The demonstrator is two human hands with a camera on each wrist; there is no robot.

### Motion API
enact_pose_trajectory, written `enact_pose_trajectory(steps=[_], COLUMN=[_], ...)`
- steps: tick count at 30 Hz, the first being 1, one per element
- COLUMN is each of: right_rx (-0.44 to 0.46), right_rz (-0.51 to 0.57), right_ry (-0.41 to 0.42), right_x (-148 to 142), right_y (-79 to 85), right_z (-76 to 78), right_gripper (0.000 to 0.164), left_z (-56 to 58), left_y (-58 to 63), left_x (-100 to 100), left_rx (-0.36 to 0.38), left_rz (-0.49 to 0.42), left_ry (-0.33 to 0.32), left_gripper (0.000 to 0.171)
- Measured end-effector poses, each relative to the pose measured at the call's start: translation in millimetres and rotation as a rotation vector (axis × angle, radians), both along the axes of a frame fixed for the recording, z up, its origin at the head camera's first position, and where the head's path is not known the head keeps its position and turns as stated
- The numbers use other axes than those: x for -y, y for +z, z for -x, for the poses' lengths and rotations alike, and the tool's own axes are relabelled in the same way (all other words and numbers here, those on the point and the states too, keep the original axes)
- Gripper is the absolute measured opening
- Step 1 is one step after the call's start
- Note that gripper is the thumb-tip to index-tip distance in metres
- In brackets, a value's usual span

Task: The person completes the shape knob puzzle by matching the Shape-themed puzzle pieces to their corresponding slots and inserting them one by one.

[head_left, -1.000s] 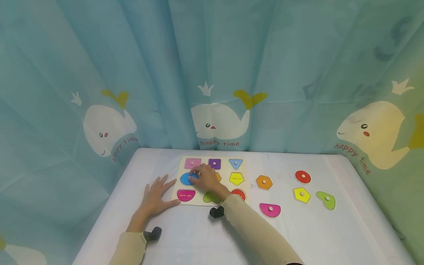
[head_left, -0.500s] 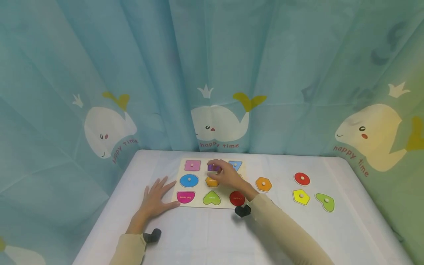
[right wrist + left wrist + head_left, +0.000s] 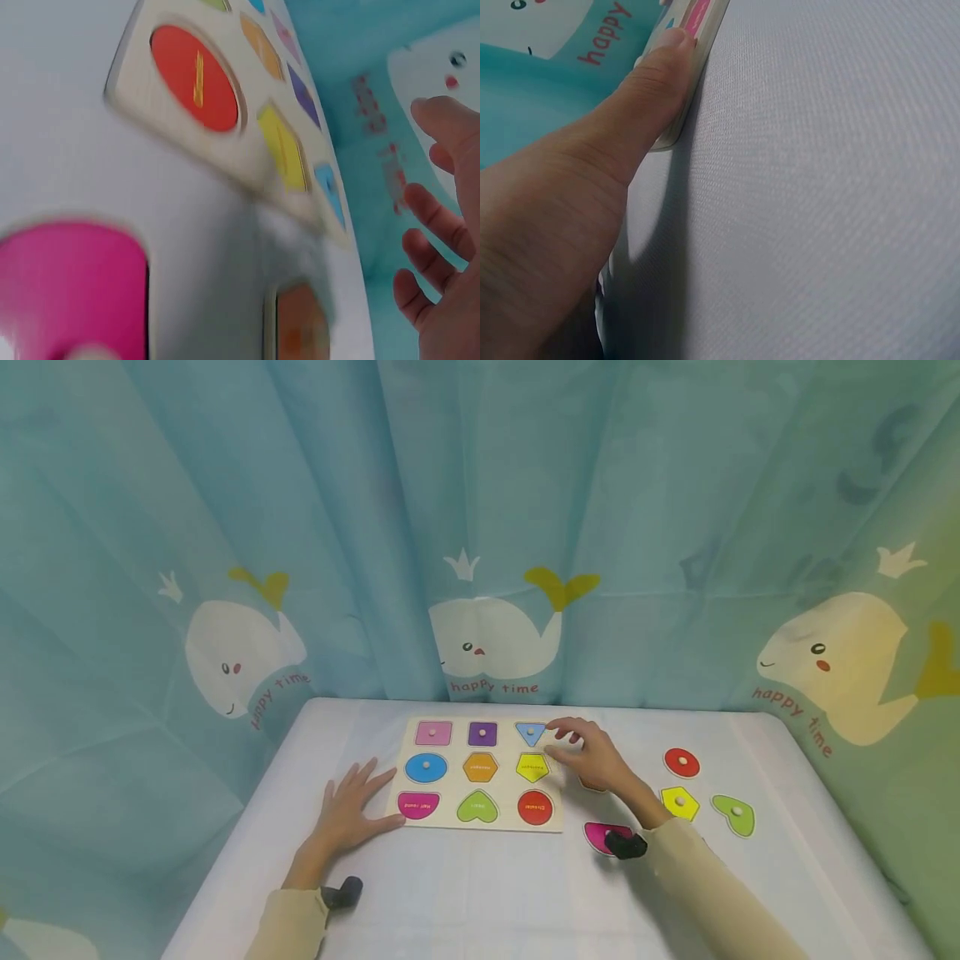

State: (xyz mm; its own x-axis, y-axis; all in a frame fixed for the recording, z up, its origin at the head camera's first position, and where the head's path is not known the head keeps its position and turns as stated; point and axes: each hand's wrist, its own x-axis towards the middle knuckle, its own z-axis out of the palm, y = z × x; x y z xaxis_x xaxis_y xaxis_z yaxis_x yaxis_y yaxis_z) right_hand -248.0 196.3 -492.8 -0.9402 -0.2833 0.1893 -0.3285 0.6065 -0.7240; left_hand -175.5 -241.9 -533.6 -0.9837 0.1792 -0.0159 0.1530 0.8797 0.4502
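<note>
A wooden shape puzzle board (image 3: 442, 783) lies on the table. Knobbed pieces fill its pink rectangle, purple square, blue triangle and blue oval (image 3: 426, 767) places; the hexagon, pentagon, half round, heart and circle places show bare printed colour. My left hand (image 3: 348, 814) lies spread at the board's left edge, its thumb (image 3: 656, 71) resting on the near corner. To the right of the board my right hand (image 3: 596, 760) hovers with loosely bent fingers and holds nothing. Beneath it the orange hexagon piece (image 3: 302, 322) is mostly hidden in the head view. The magenta half-round piece (image 3: 600, 837) lies nearer.
Further right on the white table (image 3: 480, 902) lie a red circle piece (image 3: 682, 762), a yellow pentagon piece (image 3: 679, 802) and a green heart piece (image 3: 733, 815). A blue curtain (image 3: 645, 527) with whale prints hangs behind the table.
My right hand has moved right from the blue oval, across the board, to above the orange hexagon piece. The oval's knob is now uncovered. My left hand has stayed in place.
</note>
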Motion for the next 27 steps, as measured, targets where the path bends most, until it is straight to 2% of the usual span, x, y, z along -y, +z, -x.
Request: enact_pose_trajectory(steps=[5, 10, 14, 19, 27], right_rx=[0.053, 0.104, 0.088, 0.117, 0.145], right_rz=[-0.042, -0.053, -0.042, -0.04, -0.072], right_ry=[-0.088, -0.142, -0.109, -0.054, -0.077], right_x=[-29.2, -50.9, -63.2, -71.1, -73.9], right_y=[-8.3, -19.8, -31.3, -41.2, -44.2], right_z=[-6.4, -14.2, -18.1, -19.6, -18.4], right_gripper=[0.044, 0.045, 0.037, 0.03, 0.023], left_z=[-0.5, 0.6, 0.6, 0.1, 0.2], left_y=[1.1, 0.4, 0.3, 0.2, -0.3], left_x=[-0.3, -0.3, 0.0, 0.2, -0.1], left_rx=[0.006, 0.011, 0.005, 0.006, -0.006], left_rz=[-0.005, 0.005, 0.001, -0.003, -0.004], left_ry=[0.0, 0.004, 0.004, 0.003, 0.001], left_gripper=[0.097, 0.097, 0.096, 0.096, 0.096])
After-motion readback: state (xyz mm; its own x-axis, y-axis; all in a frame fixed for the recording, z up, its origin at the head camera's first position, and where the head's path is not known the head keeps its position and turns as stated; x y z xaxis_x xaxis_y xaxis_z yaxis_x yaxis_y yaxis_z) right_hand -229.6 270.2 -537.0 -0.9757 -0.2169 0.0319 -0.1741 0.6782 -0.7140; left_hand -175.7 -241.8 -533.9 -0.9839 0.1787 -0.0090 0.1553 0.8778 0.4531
